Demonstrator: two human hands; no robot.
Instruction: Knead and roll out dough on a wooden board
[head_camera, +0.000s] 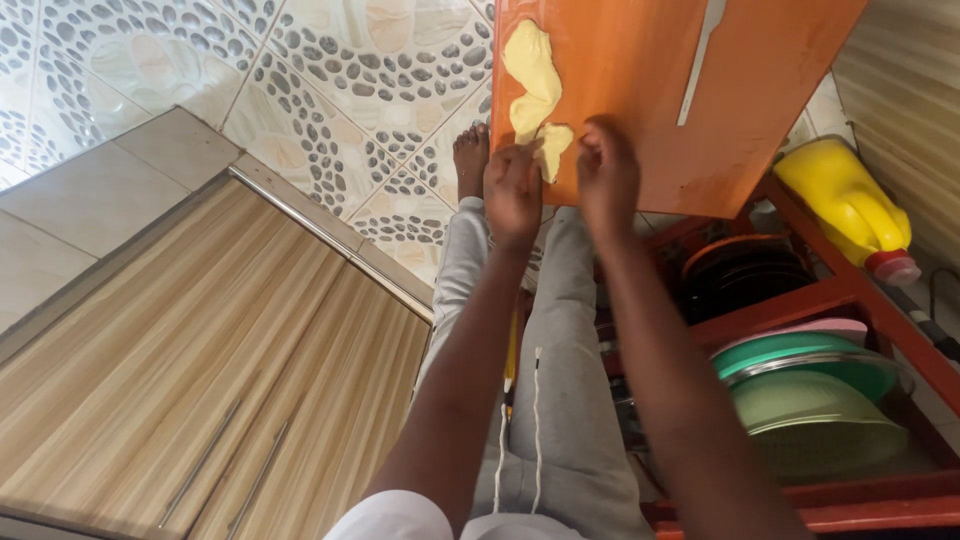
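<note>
A pale yellow lump of dough (530, 70) lies stretched along the left part of an orange wooden board (660, 110). A smaller piece of dough (554, 146) sits at the board's near edge, just below the big lump. My left hand (512, 190) pinches this small piece with its fingertips. My right hand (607, 178) rests on the board's near edge just right of the piece, fingers curled down, and I cannot tell whether it touches the dough.
A red wooden rack (840, 290) stands to the right, holding dark plates (745, 275) and green and pink plastic bowls (810, 400). A yellow jug (845, 200) leans beside it. My grey-trousered legs and a bare foot (470, 150) are below on patterned tiles; a wooden cabinet (200, 380) is at left.
</note>
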